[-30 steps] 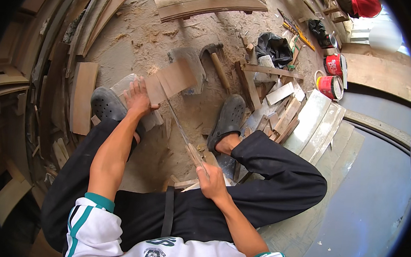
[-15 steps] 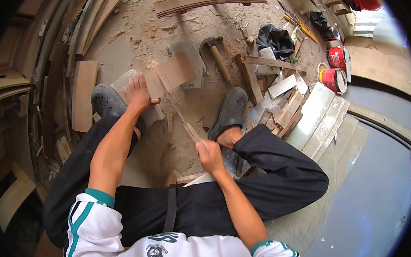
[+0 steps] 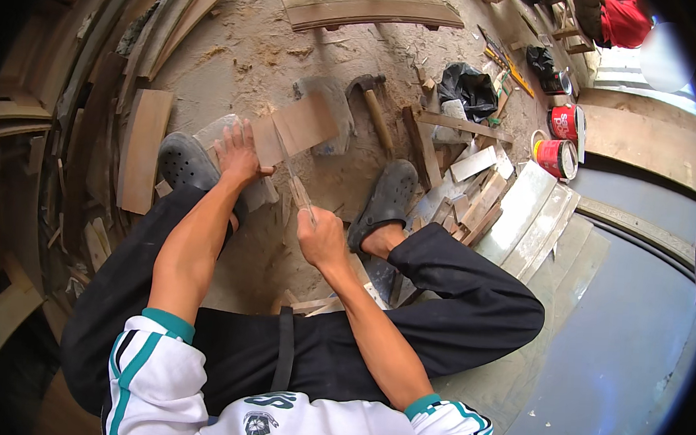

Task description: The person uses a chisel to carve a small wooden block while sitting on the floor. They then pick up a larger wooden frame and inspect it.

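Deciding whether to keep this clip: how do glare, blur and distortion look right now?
Head view: glare whitens the upper right, and a bluish sheen marks the grey sheet; head view: the board beside the left hand looks blurred at its right end; head view: planks at the left bend, and black fills the corners.

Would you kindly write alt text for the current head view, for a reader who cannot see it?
A person's right hand grips a thin-bladed saw set against a wooden board, while the left hand lies spread at the board's left end. A hammer lies on the dusty ground to the board's right; farther right are wood scraps and red cans.
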